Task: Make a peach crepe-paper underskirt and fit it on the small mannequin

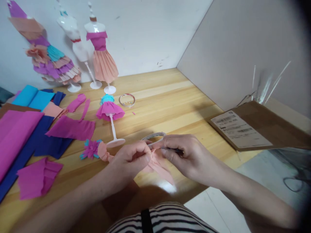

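Observation:
Pinched between the thumb and fingers of my left hand (133, 157) is a gathered piece of peach crepe paper (161, 170), its loose end fanning out below. My right hand (186, 155) is closed around a slim dark tool (178, 150), mostly hidden by the fingers. Its fingertips meet the top of the gathered paper. Just behind the hands lies a roll of tape (155, 135). To the left of my left hand are a magenta and blue paper flower (91, 150) and a crumpled peach piece (103, 152).
A small stand (113, 129) carries a magenta and turquoise paper dress. Dressed mannequins (103, 55) line the back wall. Folded crepe paper sheets (19, 132) cover the left side. A second tape roll (127, 100) lies behind. A cardboard box (267, 126) is at the right edge.

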Action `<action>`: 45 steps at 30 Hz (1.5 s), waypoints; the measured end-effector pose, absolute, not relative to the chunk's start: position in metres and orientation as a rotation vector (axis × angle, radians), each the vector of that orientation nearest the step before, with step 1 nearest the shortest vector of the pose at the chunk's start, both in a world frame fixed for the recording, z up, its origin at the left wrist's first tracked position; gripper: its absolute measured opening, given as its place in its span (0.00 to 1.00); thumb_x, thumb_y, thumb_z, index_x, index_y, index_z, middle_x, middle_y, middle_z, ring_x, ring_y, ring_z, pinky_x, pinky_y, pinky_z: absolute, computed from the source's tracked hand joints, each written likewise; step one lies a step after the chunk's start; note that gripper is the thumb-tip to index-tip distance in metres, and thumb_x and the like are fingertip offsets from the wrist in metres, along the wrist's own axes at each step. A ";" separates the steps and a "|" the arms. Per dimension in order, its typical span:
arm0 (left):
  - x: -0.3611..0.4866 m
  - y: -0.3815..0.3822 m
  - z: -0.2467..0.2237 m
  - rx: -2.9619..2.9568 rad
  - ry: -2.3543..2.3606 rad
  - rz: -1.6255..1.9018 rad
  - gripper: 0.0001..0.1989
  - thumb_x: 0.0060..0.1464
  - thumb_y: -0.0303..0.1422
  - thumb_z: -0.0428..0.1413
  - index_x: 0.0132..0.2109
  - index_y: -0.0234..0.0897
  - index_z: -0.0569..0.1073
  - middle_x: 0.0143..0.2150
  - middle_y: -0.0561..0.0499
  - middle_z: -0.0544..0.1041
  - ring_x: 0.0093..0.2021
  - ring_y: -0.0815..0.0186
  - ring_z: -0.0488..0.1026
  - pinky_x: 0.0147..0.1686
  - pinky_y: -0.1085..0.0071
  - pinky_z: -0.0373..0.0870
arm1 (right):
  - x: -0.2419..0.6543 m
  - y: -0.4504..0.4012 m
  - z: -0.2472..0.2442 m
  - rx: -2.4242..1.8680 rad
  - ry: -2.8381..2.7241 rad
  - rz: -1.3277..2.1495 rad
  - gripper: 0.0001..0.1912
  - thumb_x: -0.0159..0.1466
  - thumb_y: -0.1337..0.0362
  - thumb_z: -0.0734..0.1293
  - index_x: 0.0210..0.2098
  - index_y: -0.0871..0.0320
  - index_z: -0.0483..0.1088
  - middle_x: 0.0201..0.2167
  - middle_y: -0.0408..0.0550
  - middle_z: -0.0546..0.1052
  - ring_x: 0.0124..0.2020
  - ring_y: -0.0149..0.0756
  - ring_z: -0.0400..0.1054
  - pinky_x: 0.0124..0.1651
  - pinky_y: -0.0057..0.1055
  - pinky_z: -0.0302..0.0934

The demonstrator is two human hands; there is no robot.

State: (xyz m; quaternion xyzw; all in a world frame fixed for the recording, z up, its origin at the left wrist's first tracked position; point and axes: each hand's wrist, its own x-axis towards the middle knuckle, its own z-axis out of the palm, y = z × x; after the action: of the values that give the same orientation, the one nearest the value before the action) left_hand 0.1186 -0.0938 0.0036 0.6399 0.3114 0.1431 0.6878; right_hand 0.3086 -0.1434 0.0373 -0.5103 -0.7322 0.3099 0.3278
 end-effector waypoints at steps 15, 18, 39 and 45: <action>0.112 -0.095 0.016 1.315 0.708 0.431 0.12 0.55 0.38 0.56 0.27 0.37 0.69 0.30 0.50 0.72 0.42 0.60 0.69 0.44 0.66 0.61 | 0.338 -0.146 0.030 -1.486 -1.564 0.724 0.18 0.65 0.61 0.65 0.54 0.59 0.67 0.25 0.40 0.68 0.24 0.29 0.61 0.26 0.28 0.55; 0.110 -0.093 0.018 1.262 0.687 0.459 0.12 0.53 0.38 0.58 0.26 0.38 0.71 0.32 0.49 0.75 0.52 0.56 0.68 0.51 0.65 0.59 | 0.344 -0.145 0.034 -1.414 -1.670 0.864 0.14 0.66 0.55 0.64 0.43 0.60 0.71 0.28 0.44 0.68 0.28 0.31 0.63 0.30 0.29 0.57; 0.105 -0.092 0.001 1.059 0.471 0.433 0.05 0.54 0.32 0.61 0.31 0.39 0.77 0.46 0.47 0.78 0.66 0.55 0.58 0.49 0.68 0.63 | 0.345 -0.147 0.013 -1.087 -1.513 1.771 0.26 0.65 0.43 0.58 0.24 0.60 0.62 0.21 0.39 0.58 0.24 0.26 0.52 0.27 0.27 0.48; 0.105 -0.091 0.001 1.037 0.492 0.411 0.06 0.54 0.34 0.61 0.31 0.38 0.77 0.43 0.47 0.78 0.57 0.54 0.68 0.41 0.69 0.65 | 0.340 -0.143 0.003 -0.982 -1.380 1.902 0.24 0.64 0.45 0.61 0.30 0.63 0.67 0.21 0.39 0.62 0.21 0.24 0.53 0.23 0.25 0.48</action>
State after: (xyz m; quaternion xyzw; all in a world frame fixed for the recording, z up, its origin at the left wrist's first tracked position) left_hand 0.1050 -0.0914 0.0014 0.4868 0.2311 0.1930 0.8200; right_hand 0.3404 -0.1427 0.0035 -0.3687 -0.5180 0.7141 0.2928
